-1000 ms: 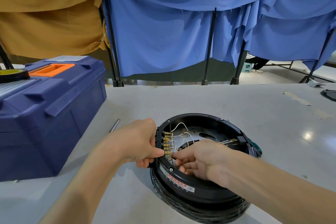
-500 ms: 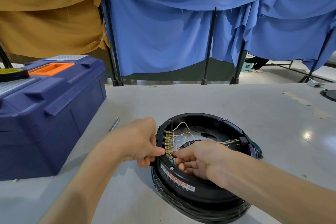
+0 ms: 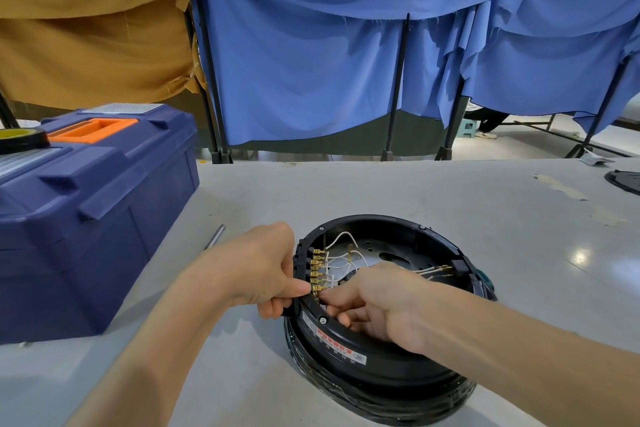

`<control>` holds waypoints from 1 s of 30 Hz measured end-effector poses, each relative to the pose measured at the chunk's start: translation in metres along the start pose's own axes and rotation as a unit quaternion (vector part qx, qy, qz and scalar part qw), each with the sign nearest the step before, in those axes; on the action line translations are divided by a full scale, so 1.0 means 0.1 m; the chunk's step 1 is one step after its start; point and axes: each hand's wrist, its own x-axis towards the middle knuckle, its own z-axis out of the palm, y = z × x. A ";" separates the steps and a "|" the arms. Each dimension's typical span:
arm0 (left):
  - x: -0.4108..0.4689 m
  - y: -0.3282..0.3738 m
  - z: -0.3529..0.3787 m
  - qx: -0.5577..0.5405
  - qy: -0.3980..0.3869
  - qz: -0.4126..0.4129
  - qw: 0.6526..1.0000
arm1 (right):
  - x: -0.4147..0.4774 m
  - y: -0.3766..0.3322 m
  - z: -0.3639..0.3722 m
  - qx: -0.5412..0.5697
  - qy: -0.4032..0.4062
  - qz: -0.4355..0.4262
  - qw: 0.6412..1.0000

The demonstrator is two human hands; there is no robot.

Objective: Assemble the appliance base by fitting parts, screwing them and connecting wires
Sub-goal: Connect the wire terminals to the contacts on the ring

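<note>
**Both hands at the terminal row**

The black base point(image 3: 381, 359) sits on the desk point(image 3: 415, 191). The right hand point(image 3: 381, 302) has its grip pinching a connector point(image 3: 318, 289) at the brass terminals point(image 3: 317, 262). The left hand point(image 3: 263, 267) has its grip clasping the base's rim. Farther left stands a blue toolbox point(image 3: 86, 218).

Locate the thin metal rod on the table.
In the head view, the thin metal rod lies on the table left of centre, between the blue toolbox and the left hand.

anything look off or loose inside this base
Two white wires with brass ends lie loose by the right inner wall of the appliance base, joined to nothing that shows. Otherwise nothing stands out.
</note>
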 end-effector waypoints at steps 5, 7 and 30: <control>-0.02 0.00 -0.01 -0.013 -0.003 0.000 1.000 | -0.03 0.02 -0.03 0.027 0.006 -0.016 0.999; -0.02 0.01 -0.01 -0.012 -0.005 0.000 1.000 | -0.04 0.03 -0.03 0.034 0.011 -0.020 0.999; -0.01 0.02 0.00 -0.014 -0.007 -0.003 1.000 | -0.03 0.06 -0.03 0.059 0.020 -0.027 0.998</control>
